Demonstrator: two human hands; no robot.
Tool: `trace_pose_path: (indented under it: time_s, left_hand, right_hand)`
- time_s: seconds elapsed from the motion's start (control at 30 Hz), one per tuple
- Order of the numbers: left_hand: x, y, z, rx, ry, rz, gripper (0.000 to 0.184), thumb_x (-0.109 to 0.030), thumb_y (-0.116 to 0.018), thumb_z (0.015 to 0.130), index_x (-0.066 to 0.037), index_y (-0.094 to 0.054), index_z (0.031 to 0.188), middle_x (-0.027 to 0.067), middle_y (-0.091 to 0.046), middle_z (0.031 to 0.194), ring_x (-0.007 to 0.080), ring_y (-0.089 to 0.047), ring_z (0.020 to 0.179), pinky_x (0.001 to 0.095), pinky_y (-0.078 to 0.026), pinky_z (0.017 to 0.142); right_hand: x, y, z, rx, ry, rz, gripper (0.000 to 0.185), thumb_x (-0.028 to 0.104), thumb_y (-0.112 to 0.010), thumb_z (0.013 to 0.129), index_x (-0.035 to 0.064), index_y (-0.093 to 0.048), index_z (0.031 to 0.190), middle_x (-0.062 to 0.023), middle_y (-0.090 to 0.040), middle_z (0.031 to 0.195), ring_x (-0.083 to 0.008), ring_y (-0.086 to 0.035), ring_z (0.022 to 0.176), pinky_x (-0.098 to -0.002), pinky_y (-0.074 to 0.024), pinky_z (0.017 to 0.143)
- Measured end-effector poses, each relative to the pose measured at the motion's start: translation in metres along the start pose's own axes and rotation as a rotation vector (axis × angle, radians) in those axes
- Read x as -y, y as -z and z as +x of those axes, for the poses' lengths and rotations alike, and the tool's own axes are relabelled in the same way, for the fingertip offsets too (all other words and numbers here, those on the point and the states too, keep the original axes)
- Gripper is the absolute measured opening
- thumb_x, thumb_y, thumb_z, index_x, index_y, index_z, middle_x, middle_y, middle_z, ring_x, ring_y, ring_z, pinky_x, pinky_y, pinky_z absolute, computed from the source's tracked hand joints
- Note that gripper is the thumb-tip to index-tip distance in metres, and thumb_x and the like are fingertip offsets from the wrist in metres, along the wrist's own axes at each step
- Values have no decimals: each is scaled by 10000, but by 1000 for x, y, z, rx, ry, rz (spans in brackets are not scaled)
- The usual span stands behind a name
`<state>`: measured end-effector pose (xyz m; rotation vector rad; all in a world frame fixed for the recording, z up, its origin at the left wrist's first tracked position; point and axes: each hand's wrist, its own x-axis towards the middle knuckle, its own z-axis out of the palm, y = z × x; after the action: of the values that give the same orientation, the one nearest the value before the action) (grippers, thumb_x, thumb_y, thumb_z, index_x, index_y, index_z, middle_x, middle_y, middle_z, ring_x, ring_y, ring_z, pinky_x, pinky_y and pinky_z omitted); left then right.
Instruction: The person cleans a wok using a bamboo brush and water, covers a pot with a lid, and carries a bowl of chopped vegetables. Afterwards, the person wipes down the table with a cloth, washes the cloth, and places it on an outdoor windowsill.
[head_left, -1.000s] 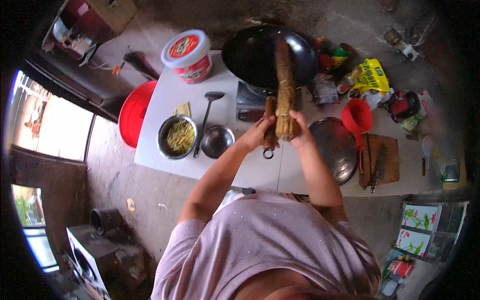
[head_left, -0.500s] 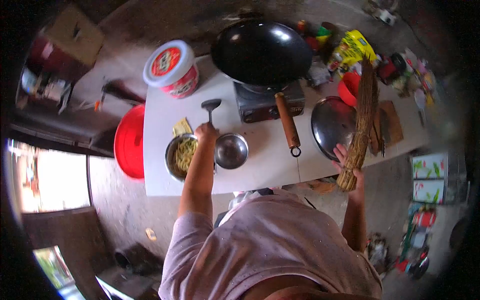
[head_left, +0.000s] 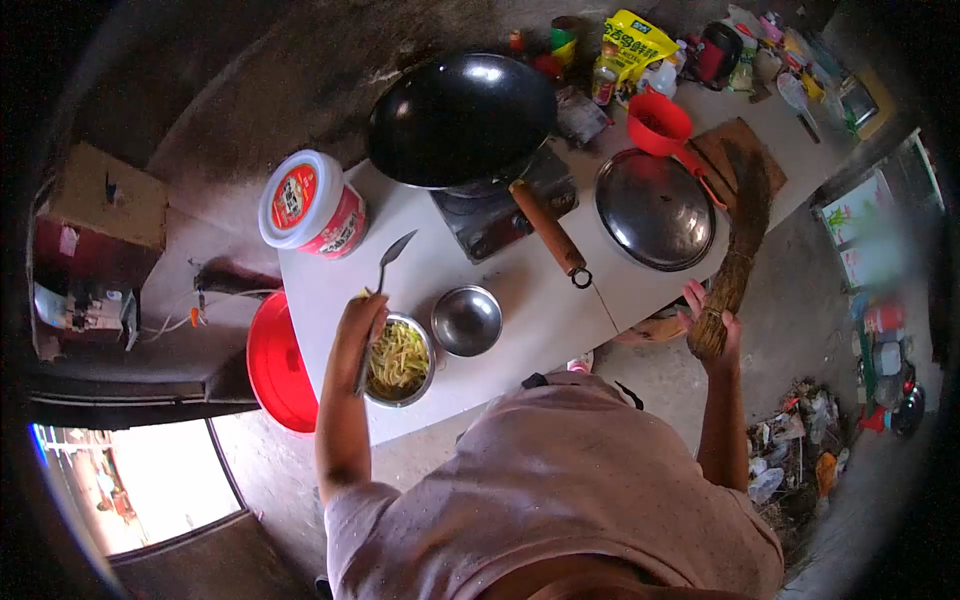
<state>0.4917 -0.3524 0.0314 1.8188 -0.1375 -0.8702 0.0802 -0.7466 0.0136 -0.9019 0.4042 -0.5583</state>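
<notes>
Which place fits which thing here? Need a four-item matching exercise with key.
Things:
1. Grey long-handled spatula
2. Brown straw bundle
3. Black round wok
4. Round shiny metal lid

Places:
A. Lying on the white table
B. In the left hand
C. On the dark boxy stove
D. In the right hand

Pairs: 1-B, 2-D, 3-C, 4-A

The worktop [head_left: 535,335] crosses the middle of the frame. At upper centre, the wok [head_left: 465,120] sits on the stove [head_left: 510,215], the tub [head_left: 335,225] to its left, the lid [head_left: 655,210] to its right — with the scoop [head_left: 660,122] just above that. Left of centre, vegetables [head_left: 398,362] lie in one bowl [head_left: 430,365], a second bowl [head_left: 467,322] just to its right. The spatula [head_left: 395,250] is in the left hand [head_left: 362,318]; the brush [head_left: 735,275] is in the right hand [head_left: 715,325] — right of centre, below the lid.
</notes>
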Motion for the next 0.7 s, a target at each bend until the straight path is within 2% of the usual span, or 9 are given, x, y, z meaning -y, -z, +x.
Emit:
trace_pose_path:
  time_s: [0.1,0.17,0.23,0.37,0.4,0.47,0.53,0.63,0.7]
  left_hand:
    - [-38,10,-69,-90,-133,162,269,-268,-509,809,-63,-523,636,-13,-428,509,75,-359,403,227,-259,388]
    - [-69,-2,-93,-161,-163,11,185,-197,-561,809,-57,-514,699,0,-453,528,86,-421,409,213,-326,384]
    - [-100,-10,-92,-152,-215,52,154,-182,-549,826,-61,-492,749,16,-468,525,118,-499,416,233,-396,383]
    - [-177,-50,-46,-158,-262,444,206,-239,-508,857,-48,-490,783,67,-494,534,161,-522,450,263,-422,425]
    - [-180,-52,-15,-258,-690,782,192,-219,-495,854,-35,-497,800,116,-530,586,222,-548,517,310,-447,483]
    - [-184,-54,57,-368,-1151,1400,172,-181,-487,829,-11,-514,818,206,-576,707,337,-569,668,400,-468,610]
    - [-194,-77,104,-371,-1162,1697,165,-162,-494,807,1,-524,820,246,-586,777,391,-565,751,443,-465,680]
    - [-210,-117,142,-468,-465,1549,159,-137,-504,774,15,-521,816,255,-592,816,381,-580,800,429,-473,722]
    - [-218,-136,145,-401,-308,1512,171,-133,-519,763,21,-511,838,251,-594,817,372,-587,787,430,-481,697]
  right_hand:
    - [14,-21,14,-77,-52,-27,671,363,-508,774,16,-270,1296,-143,-313,1343,-269,-289,1249,-397,-342,939]
    - [22,-26,21,-192,-93,-98,639,325,-511,776,9,-287,1284,-151,-345,1321,-279,-328,1224,-394,-355,928]
    - [19,-10,32,-176,-118,-51,592,226,-547,782,7,-304,1275,-159,-444,1232,-297,-473,1101,-407,-419,871]
    - [19,12,35,-195,-102,-48,539,179,-569,763,-2,-353,1222,-155,-532,1111,-284,-563,950,-395,-469,786]
    - [20,16,33,-179,-158,-85,534,172,-593,743,-2,-372,1196,-148,-554,1055,-273,-570,907,-391,-471,775]
    - [20,28,34,-210,-262,-131,535,175,-658,686,0,-417,1129,-118,-589,920,-236,-580,790,-369,-469,771]
    - [15,52,30,-183,-221,-178,539,188,-671,674,-1,-430,1118,-111,-588,913,-226,-579,786,-350,-464,768]
    - [20,69,20,-181,-116,-319,455,163,-643,678,11,-457,1065,-88,-563,790,-163,-573,675,-308,-482,609]
    - [46,71,8,-182,-161,-267,469,142,-655,662,13,-455,1066,-80,-562,797,-164,-569,653,-311,-482,586]
